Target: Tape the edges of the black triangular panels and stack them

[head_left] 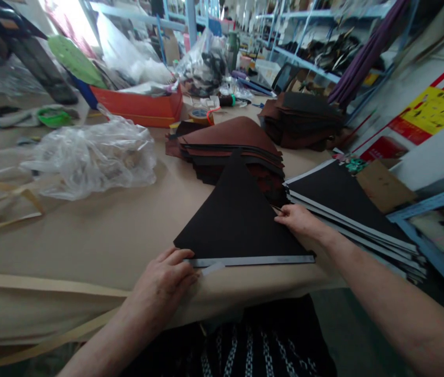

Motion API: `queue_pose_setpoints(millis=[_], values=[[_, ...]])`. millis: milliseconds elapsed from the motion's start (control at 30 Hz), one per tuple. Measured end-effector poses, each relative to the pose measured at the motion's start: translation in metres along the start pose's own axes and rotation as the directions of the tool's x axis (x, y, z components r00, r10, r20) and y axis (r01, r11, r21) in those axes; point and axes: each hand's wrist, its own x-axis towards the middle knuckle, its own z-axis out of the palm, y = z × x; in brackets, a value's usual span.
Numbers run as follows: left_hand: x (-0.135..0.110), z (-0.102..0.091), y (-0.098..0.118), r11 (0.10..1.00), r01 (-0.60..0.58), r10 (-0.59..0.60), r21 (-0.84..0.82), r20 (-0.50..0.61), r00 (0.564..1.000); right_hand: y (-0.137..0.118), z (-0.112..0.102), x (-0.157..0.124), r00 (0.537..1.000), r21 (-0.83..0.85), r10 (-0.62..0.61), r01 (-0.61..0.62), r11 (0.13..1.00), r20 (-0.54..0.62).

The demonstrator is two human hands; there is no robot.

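A black, roughly triangular sheet lies flat at the table's near edge, a pale grey strip along its bottom side. My left hand is closed at the sheet's lower left corner, its fingers on the end of the strip. By those fingertips a small whitish, translucent scrap sticks out. My right hand is pinched beside the sheet's right edge. Something thin and dark shows at its fingertips; I cannot make out what it is.
Behind the sheet sits a stack of brown and black pieces, with another stack farther back. At right lies a pile of strip-edged black sheets. Crumpled clear plastic and an orange-red bin are at left.
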Motion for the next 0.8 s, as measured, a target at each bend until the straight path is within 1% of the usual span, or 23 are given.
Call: queue_pose_setpoints(millis=[100,200,267,333,400,467,533,633,700,733,800], values=[[-0.002,0.001,-0.001,1.000,-0.016,0.016,0.004,0.005,1.000,0.002,0.000,-0.008,1.000,0.000,0.004,-0.004,1.000,-0.009],[-0.002,0.005,-0.001,0.999,-0.022,0.023,0.030,-0.034,0.999,-0.002,0.000,-0.011,1.000,0.007,-0.005,0.005,1.000,-0.002],[-0.002,0.006,-0.001,0.999,-0.012,0.015,0.038,-0.062,0.998,-0.008,0.000,-0.008,0.999,0.004,-0.015,0.015,1.000,0.050],[-0.002,0.005,0.000,1.000,-0.009,0.010,0.029,-0.062,0.998,-0.014,-0.002,-0.004,0.992,0.002,-0.023,0.022,1.000,0.123],[-0.002,0.002,0.002,1.000,-0.008,0.009,0.015,-0.058,0.998,-0.017,-0.007,-0.004,0.977,0.013,-0.030,0.028,1.000,0.211],[-0.004,-0.003,0.006,1.000,-0.011,0.012,0.008,-0.049,0.999,-0.017,-0.012,-0.012,0.951,0.029,-0.033,0.025,0.999,0.308],[-0.009,-0.008,0.010,1.000,-0.005,0.005,-0.006,-0.007,1.000,-0.013,-0.016,-0.031,0.914,0.038,-0.024,0.010,0.999,0.404],[-0.019,-0.014,0.018,0.998,0.019,-0.014,-0.059,0.079,0.997,-0.003,-0.014,-0.077,0.848,0.028,0.012,-0.032,0.999,0.530],[-0.025,-0.016,0.021,0.994,0.021,-0.012,-0.105,0.091,0.996,0.003,-0.002,-0.113,0.786,0.064,0.030,-0.088,0.994,0.618],[-0.026,-0.016,0.021,0.992,0.023,-0.012,-0.121,0.093,0.996,0.005,0.007,-0.129,0.745,0.117,0.023,-0.135,0.984,0.667],[-0.027,-0.016,0.021,0.990,0.038,-0.023,-0.138,0.108,0.994,0.010,0.028,-0.156,0.705,0.234,-0.005,-0.229,0.945,0.709]])
